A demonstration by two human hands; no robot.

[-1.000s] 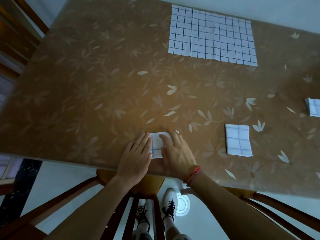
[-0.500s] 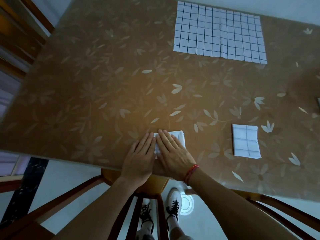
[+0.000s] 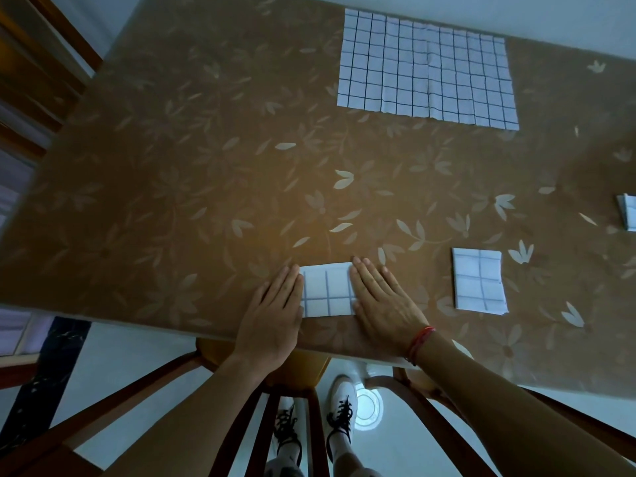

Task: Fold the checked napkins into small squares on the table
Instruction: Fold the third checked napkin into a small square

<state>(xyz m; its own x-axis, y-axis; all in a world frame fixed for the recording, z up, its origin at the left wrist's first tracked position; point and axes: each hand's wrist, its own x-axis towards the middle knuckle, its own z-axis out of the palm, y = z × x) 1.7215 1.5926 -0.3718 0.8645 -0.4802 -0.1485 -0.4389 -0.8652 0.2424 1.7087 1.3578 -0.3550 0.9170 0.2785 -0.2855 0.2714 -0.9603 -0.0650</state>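
Note:
A small folded checked napkin (image 3: 327, 290) lies flat near the table's front edge. My left hand (image 3: 273, 315) rests flat with straight fingers along its left side. My right hand (image 3: 382, 297), a red string on the wrist, lies flat over its right edge. A second folded square (image 3: 479, 284) sits to the right of my right hand. A third folded piece (image 3: 628, 212) is cut off at the right border. A large napkin (image 3: 426, 67), white with dark grid lines, lies spread at the far side of the table.
The table (image 3: 172, 201) has a brown cover with a pale leaf pattern. Its front edge runs just under my wrists. A wooden chair (image 3: 292, 373) stands below the edge, with my shoes on the pale floor. Wooden furniture stands at the far left.
My hands have slid apart over the folded napkin. They covered most of it before; now its middle shows between them.

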